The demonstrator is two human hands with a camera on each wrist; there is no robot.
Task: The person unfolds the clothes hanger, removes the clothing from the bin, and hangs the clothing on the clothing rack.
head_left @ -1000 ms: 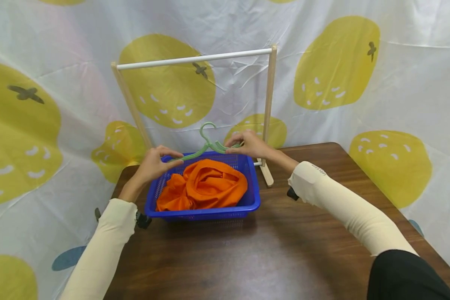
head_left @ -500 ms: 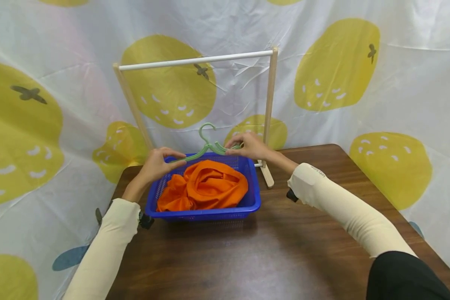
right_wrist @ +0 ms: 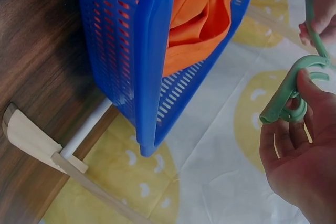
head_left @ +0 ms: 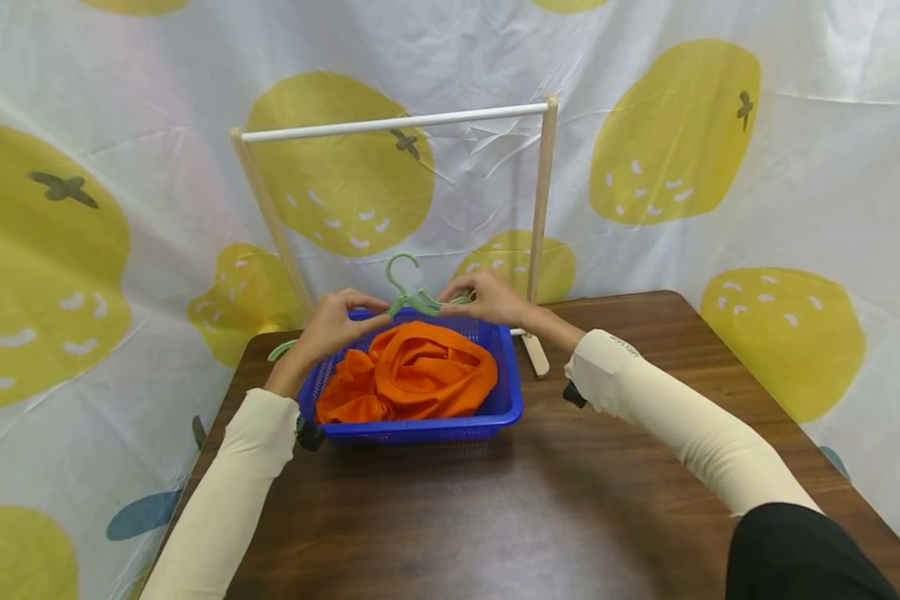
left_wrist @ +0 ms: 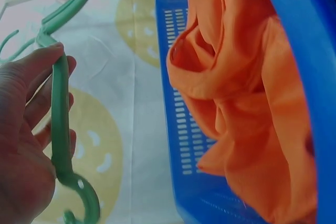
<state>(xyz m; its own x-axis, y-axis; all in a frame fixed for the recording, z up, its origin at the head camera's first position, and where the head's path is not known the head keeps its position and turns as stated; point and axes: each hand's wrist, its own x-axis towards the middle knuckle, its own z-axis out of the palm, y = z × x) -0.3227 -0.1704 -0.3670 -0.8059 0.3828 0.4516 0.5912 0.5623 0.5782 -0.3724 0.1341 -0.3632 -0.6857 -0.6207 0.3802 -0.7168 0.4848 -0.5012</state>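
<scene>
Green hanger [head_left: 400, 303] up in the air, held between your two sides, hook upward. From the head view it sits level with the far rim of the blue basket [head_left: 420, 428]; both wrist views show it apart from the basket and its contents.

Your left hand [head_left: 336, 323] grasps one arm of the hanger near the neck, thumb on one face, fingers behind. The tip of that arm pokes out past your wrist, over toward the counter's left edge. Your right hand [head_left: 492, 298] pinches the other arm, thumb on top, fingers curled beneath.

Orange cloth [head_left: 420, 371] lies bunched in the basket, a wide loop of fabric folded open at the right of the heap. Basket stands on the brown wooden counter [head_left: 457, 517], toward its back.

Behind the basket: a rack [head_left: 543, 200] with two pale wooden posts and a white rod across the top. One wooden foot shows on the counter to the right of the basket.

Curtain [head_left: 802, 158] printed with yellow fruit backs everything. You wear cream sleeves [head_left: 682, 425] on both forearms, a black sleeve [head_left: 795, 550] above the right one.
</scene>
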